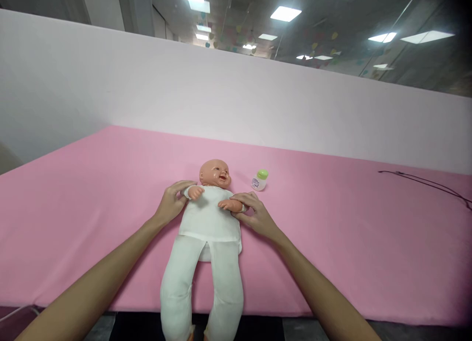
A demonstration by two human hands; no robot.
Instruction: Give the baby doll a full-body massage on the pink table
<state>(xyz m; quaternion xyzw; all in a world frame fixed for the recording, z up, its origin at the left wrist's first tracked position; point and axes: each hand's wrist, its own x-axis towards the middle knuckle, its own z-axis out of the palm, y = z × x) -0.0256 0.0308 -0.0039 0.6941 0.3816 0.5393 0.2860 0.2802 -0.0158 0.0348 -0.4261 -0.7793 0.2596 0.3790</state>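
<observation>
Bald doll (pixel 211 215), white-clad (mouth open); left grip (pixel 172 201), right grip (pixel 260 216) clasped round arms (pixel 231 205).

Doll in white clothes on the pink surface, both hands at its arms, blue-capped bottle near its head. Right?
The bottle has a green cap, not blue, per the head view. The rest holds: doll on the pink surface, left hand and right hand at its arms.

The doll's head (pixel 211 172) looks glossy plastic; its torso (pixel 209 218), matt cloth; the bottle (pixel 259 181), plastic.
</observation>
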